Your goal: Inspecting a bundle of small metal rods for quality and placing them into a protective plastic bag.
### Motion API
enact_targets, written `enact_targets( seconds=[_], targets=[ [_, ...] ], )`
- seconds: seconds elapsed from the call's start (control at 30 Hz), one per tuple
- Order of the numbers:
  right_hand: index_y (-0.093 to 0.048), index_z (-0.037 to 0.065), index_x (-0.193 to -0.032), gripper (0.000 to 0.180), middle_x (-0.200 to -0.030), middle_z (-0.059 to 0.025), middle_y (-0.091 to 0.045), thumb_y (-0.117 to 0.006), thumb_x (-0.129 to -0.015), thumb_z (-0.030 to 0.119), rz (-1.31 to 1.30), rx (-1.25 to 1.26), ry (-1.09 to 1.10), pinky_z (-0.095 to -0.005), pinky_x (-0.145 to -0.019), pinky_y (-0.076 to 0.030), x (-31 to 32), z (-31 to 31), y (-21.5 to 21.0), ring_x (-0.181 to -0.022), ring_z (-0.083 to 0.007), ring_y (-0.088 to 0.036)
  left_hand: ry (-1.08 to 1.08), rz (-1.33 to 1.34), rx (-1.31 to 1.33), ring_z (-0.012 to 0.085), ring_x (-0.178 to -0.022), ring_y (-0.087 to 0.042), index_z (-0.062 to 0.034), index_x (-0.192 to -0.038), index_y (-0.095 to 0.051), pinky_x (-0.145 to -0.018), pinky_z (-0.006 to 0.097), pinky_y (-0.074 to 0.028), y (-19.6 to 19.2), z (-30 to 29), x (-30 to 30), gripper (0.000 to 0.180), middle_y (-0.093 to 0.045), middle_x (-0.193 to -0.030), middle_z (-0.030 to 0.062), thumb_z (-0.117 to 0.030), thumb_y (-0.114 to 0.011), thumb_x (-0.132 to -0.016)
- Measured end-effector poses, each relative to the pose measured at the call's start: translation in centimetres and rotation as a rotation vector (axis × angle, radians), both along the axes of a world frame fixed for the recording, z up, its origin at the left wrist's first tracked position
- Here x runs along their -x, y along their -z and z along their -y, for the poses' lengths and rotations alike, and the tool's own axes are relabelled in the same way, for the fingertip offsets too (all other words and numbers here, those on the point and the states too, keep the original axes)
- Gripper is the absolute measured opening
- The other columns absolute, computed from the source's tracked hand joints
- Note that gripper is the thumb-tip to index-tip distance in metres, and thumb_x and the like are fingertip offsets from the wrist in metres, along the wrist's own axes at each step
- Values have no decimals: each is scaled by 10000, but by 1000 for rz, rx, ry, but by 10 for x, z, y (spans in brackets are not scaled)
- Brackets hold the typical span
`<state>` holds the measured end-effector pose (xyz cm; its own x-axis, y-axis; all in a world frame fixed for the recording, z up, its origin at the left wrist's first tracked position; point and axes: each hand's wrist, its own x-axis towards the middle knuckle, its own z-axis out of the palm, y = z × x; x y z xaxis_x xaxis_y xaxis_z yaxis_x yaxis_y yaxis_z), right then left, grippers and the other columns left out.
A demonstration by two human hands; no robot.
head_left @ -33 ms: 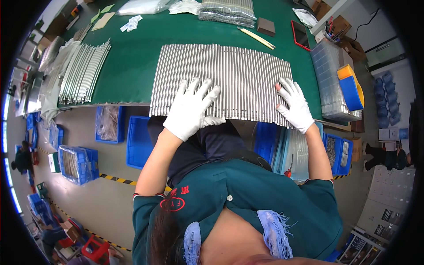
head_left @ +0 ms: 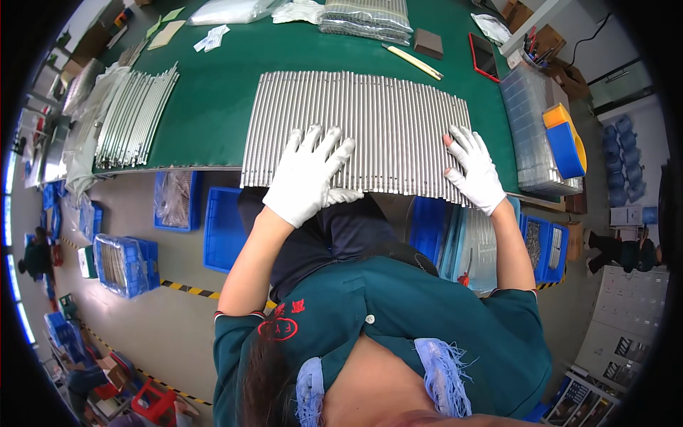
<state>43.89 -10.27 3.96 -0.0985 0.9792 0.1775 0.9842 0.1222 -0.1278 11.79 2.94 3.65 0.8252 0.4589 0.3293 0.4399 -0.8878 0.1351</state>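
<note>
Several thin metal rods [head_left: 363,121] lie side by side in a close flat row at the near edge of the green tabletop [head_left: 206,107]. My left hand [head_left: 306,174], in a white glove, rests on the left half of the row with its fingers spread; the thumb lies along the near edge. On the right end of the row lies my right hand [head_left: 475,169], gloved too, with its fingers apart and a thumb and fingertip bare. Neither hand grips a rod. A second, looser group of rods [head_left: 139,117] lies at the left of the table.
Along the far side are bagged rods [head_left: 366,21], a yellow utility knife [head_left: 414,62], a brown block [head_left: 428,43] and a red-edged phone [head_left: 484,57]. Clear plastic boxes [head_left: 530,128] with a blue-and-yellow tape roll [head_left: 567,142] stand at right. Blue bins [head_left: 222,231] sit below the table.
</note>
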Motion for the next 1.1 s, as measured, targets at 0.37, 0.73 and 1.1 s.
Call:
enact_targets(
  seconds=[0.37,0.73,1.1],
  targets=[
    [-438,99,-1387,575,-1425,-149,-429,-629,-866,248,-391,-140,99,-381,-1106,-299,-3,14,-1,-1339,-322,-378,-89,-25,-24,403,-1229,-451,-98,-1354,-459,-1056,538,-293,-2,14,-12,929,-487,-1335,212,-670,-647,-646],
    [-494,93,-1340,547,-1321,-154,-528,-660,-836,224,-299,-38,371,-368,-1050,-381,-17,90,-18,-1232,-314,-490,-95,-62,-116,392,-1207,-460,-78,-1325,-461,-1024,543,-317,1,12,-14,892,-494,-1317,200,-610,-687,-646],
    [-500,120,-1340,643,-1376,-95,-499,-707,-734,185,-241,78,290,-397,-1112,-308,-4,90,-24,-1315,-314,-406,-137,-121,-74,377,-1268,-419,-101,-1377,-429,-1071,520,-285,0,23,-15,850,-460,-1366,190,-622,-607,-729]
  ],
)
